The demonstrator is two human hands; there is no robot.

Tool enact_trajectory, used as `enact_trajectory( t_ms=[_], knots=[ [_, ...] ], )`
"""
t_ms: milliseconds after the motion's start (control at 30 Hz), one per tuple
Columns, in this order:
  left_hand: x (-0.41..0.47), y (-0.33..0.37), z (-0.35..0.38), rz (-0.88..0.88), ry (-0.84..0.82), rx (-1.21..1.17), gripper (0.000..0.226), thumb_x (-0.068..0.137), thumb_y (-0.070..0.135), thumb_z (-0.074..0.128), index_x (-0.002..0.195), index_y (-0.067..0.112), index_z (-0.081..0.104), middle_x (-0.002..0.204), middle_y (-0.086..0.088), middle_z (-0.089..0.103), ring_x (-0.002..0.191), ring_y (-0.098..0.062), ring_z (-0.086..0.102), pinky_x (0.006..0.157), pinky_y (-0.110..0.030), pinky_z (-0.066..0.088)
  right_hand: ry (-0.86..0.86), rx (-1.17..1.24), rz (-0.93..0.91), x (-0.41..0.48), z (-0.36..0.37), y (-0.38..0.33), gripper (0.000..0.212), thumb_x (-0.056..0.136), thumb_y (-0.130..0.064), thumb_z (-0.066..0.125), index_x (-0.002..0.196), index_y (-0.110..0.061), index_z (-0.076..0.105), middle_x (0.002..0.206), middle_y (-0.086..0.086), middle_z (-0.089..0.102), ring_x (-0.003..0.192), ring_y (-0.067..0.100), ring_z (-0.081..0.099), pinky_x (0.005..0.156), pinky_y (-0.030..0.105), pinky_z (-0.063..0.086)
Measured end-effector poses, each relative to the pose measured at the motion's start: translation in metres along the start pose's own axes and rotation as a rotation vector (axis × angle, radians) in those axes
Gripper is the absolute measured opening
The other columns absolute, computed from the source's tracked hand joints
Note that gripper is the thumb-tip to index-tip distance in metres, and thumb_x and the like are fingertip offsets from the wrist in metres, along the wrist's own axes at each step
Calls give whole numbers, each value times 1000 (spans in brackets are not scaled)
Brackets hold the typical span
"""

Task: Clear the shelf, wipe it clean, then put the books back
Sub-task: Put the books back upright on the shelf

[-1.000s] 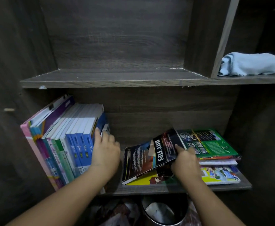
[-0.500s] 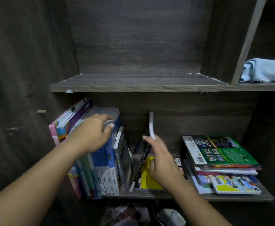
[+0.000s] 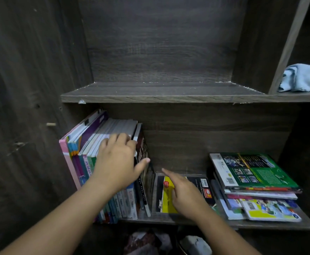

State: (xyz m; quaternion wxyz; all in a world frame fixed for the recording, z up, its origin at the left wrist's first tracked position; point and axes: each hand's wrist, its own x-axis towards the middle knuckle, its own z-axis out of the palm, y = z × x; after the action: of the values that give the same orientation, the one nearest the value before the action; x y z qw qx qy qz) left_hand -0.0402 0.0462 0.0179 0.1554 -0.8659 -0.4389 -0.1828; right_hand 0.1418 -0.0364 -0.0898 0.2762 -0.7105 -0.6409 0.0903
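A row of upright books [image 3: 88, 144] leans left on the lower shelf [image 3: 260, 224]. The dark "Hot Tips" book [image 3: 145, 162] stands at the row's right end. My left hand [image 3: 115, 164] rests on the tops and spines of the row, fingers spread, thumb against the dark book. My right hand [image 3: 183, 194] hovers over a flat yellow-and-black book [image 3: 164, 197], index finger pointing toward the dark book, holding nothing. A stack of flat books [image 3: 257, 183] with a green cover on top lies at the right.
The upper shelf [image 3: 150, 96] above is bare wood. A light blue cloth [image 3: 303, 78] lies in the right compartment behind a vertical divider [image 3: 286, 45]. A peg [image 3: 51, 124] sticks out of the left wall. Clutter sits on the floor below.
The dark book went from lying open-angled in my right hand to standing upright at the row's end. My right hand let go of it; my left hand moved up over the row.
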Motion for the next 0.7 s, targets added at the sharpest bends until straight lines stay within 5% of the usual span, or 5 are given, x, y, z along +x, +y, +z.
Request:
enact_trajectory(
  t_ms=[167, 367, 600, 700],
  knots=[
    [-1, 27, 9, -76, 103, 151, 43, 76, 51, 67, 88, 9, 68, 90, -8, 53, 88, -28, 43, 69, -39, 36, 12, -12, 51, -6, -2, 11, 61, 94, -7, 45, 148, -35, 34, 148, -9, 41, 136, 10, 37, 112, 27, 31],
    [12, 59, 1, -191, -43, 226, 20, 91, 13, 49, 110, 11, 52, 108, -6, 54, 104, -25, 47, 78, -32, 35, 35, -32, 52, -8, -1, 16, 62, 90, -5, 46, 145, -33, 39, 146, -7, 44, 132, 13, 43, 108, 25, 34],
    [52, 63, 8, -361, -236, -90, 49, 90, -1, 55, 133, 6, 32, 117, -13, 63, 107, -29, 62, 67, -35, 46, -6, -40, 77, -15, 1, 17, 60, 90, -6, 45, 144, -31, 42, 147, -8, 43, 130, 15, 46, 106, 28, 38],
    [50, 60, 5, -332, -290, -97, 46, 90, -2, 55, 133, 4, 41, 122, -14, 60, 112, -29, 59, 69, -35, 45, -28, -42, 79, -19, -1, 17, 59, 90, -5, 45, 143, -32, 43, 145, -8, 44, 129, 14, 46, 106, 27, 37]
  ],
)
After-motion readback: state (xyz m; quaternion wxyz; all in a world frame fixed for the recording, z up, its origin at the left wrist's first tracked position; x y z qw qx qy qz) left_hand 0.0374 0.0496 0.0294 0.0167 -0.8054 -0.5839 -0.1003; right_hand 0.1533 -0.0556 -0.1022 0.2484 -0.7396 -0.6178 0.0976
